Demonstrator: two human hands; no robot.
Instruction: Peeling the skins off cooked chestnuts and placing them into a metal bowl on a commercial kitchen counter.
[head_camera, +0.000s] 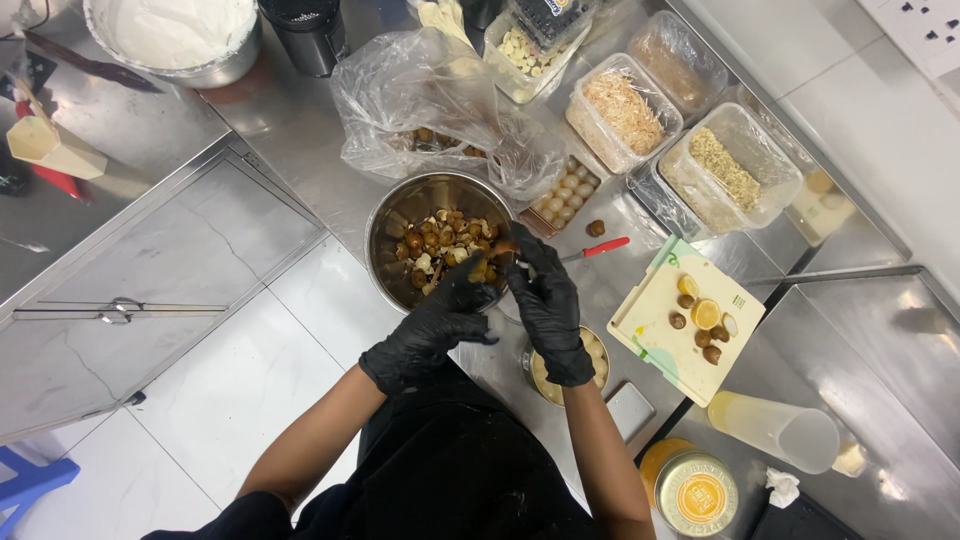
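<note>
Both hands are in black gloves and meet right at the near rim of the steel bowl (395, 215). The left hand (440, 315) is curled, fingertips pinched around a small brown fruit (478, 268) just over the bowl's edge. The right hand (545, 300) is closed too, fingers bent in toward that same fruit, thumb side touching the left fingertips. Can't tell if the right hand has its own grip on the fruit or on something else, the gloves blend together there.

The bowl is full of brown shells and pale bits (440, 245). Everything else, relative to the bowl:

- Behind it, touching the far rim, a crumpled clear plastic bag (420, 90) with more brown fruit inside.
- Just right of it, a small tray of pale peeled fruit (562, 195), one loose brown fruit (596, 228) next to that, and a red-handled knife (600, 248) lying on the counter (290, 120).
- Further right, a pale cutting board (660, 345) with lemon slices (706, 313) and a few brown fruit on it.
- Back right, a row of clear tubs (735, 165) with shredded and chopped stuff.
- Near side, under the right wrist, a smaller round container (598, 362) of pale peeled pieces.
- Far back left, a big bowl of white cream (180, 35).
- Near right, a plastic jug (780, 430) on its side and a gold-lidded tin (697, 493).
</note>
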